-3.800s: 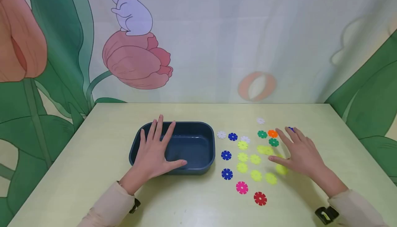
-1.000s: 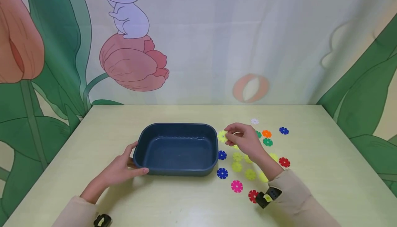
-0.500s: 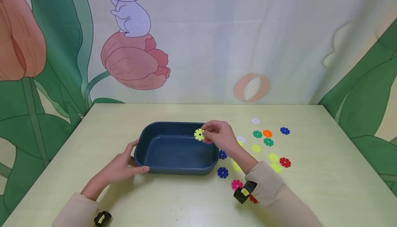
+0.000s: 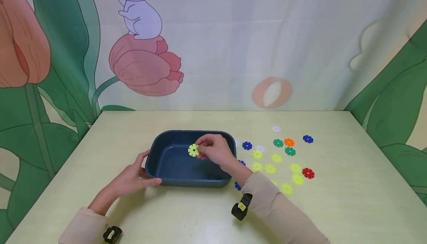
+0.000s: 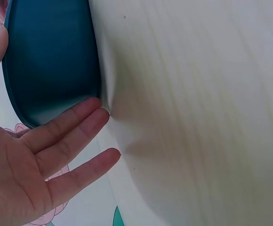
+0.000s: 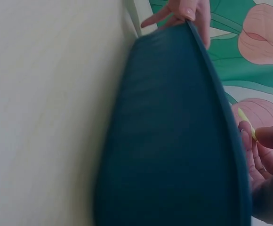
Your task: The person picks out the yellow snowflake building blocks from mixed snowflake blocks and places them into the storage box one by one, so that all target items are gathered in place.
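My right hand (image 4: 215,149) pinches a yellow snowflake disc (image 4: 192,150) between thumb and fingers, over the dark blue tub (image 4: 186,182). In the right wrist view the disc (image 6: 243,117) shows edge-on beyond the tub's rim (image 6: 223,108). My left hand (image 4: 128,181) rests against the tub's left end, thumb at the front corner of the rim. In the left wrist view its fingers (image 5: 75,136) lie fairly straight, two tips at the tub's wall (image 5: 52,52). The visible inside of the tub holds nothing.
Right of the tub, loose discs lie flat on the table (image 4: 347,207): several yellow ones (image 4: 286,189), blue (image 4: 247,145), green (image 4: 278,143), white (image 4: 276,129), an orange one (image 4: 288,142) and a red one (image 4: 308,173). My right forearm (image 4: 267,199) hides others. A printed curtain (image 4: 213,51) hangs behind.
My right hand, open over the discs at first, has picked up a yellow disc and carried it left over the tub. My left hand has moved from above the tub to its left end.
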Tool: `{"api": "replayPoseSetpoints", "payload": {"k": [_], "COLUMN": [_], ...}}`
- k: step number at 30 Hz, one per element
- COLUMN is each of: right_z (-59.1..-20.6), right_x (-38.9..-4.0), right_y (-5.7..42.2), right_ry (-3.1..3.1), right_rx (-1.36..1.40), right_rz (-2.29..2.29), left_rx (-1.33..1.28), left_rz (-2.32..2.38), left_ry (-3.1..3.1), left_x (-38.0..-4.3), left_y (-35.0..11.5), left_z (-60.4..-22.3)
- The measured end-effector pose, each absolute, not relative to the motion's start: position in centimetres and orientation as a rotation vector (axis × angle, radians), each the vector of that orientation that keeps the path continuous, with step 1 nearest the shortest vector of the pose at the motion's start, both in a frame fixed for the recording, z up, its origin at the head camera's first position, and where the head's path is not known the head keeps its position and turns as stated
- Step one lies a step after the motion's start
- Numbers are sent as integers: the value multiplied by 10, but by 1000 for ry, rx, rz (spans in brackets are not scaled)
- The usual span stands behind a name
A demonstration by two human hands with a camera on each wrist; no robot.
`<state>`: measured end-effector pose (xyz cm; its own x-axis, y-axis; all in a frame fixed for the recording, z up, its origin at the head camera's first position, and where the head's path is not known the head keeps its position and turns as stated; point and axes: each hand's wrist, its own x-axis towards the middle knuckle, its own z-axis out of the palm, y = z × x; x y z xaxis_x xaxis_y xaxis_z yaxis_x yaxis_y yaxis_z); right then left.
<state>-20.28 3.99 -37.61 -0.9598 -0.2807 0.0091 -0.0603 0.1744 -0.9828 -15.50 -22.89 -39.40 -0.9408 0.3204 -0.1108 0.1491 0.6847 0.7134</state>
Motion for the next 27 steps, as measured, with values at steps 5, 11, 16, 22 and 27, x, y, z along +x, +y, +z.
{"api": "replayPoseSetpoints", "payload": {"k": [5,11,16,22,27], "right_z": [-386,-395,-401,-405,-400], "right_x": [-201,-203,-204,-202,-200], "right_y": [26,13,8,10,16], "right_ry": [2248,2218,2234,2310,2392], "right_rx": [-290,-239,-242,-296,-376], "right_rz": [-1820,-1750,-1678,-1526,-1416], "left_rx": [365,336,308,312,305], "left_rz": [1088,1070,1050,1045,1030], "left_ry": [2666,2671,2680,2669,2678], "left_x": [-154,-154,-155,-156,-157], "left_y": [-226,-226,-225,-226,-226], "left_z": [-394,-392,-392,-394,-394]}}
